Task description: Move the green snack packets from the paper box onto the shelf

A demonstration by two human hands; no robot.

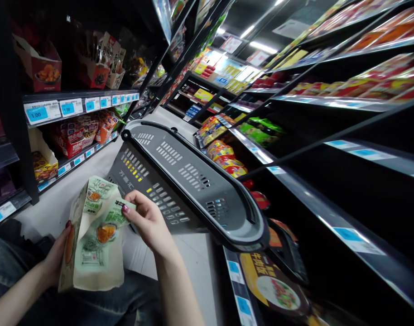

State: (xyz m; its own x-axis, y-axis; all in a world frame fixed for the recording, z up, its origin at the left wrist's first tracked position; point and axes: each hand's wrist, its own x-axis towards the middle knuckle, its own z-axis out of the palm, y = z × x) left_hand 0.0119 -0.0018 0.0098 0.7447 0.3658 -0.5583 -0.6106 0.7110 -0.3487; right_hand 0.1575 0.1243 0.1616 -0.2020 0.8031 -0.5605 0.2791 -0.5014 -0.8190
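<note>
My left hand [59, 253] grips the side of an open cardboard display box [101, 280], which is tilted towards me above my knees. Inside the box lie a few green snack packets [100, 194]. Between the thumb and fingers of my right hand [146, 217] is the edge of one green snack packet [113, 217] with an orange food picture; its lower part is still within the box. Just beyond my hands stands a grey shopping basket [135, 181] with slotted sides.
On the left, a dark shelf [81, 108] carries snack boxes and price labels. A red snack box [40, 68] sits on its upper level. Along the right runs a tall shelf [295, 199] with bagged goods. Pale floor tiles [190, 258] show beneath the basket.
</note>
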